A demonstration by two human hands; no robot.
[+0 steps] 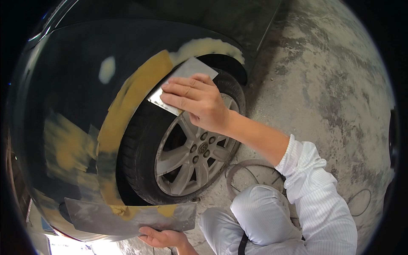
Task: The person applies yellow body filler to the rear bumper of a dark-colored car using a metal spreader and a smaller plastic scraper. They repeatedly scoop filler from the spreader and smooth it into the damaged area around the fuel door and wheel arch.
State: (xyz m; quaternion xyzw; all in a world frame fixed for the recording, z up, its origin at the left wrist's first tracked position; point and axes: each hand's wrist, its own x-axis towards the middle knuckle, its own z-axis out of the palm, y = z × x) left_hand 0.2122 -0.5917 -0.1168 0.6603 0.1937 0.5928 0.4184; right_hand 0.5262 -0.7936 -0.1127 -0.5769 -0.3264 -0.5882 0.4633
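Observation:
My right hand is closed on a flat metal putty spreader, its fingers pressed over the blade. The spreader's upper edge meets the wheel arch of a dark car, in front of the tyre. A band of mustard-yellow putty runs along the arch, with a paler patch at its upper right end. Low in the view, my left hand grips a wide grey metal sheet from beneath. Dabs of yellow putty lie along the sheet's upper edge.
Behind the spreader stands the wheel, with a black tyre and silver rim. More smeared putty and a small pale spot mark the panel at left. A hose coils on the stained concrete floor, near my knees.

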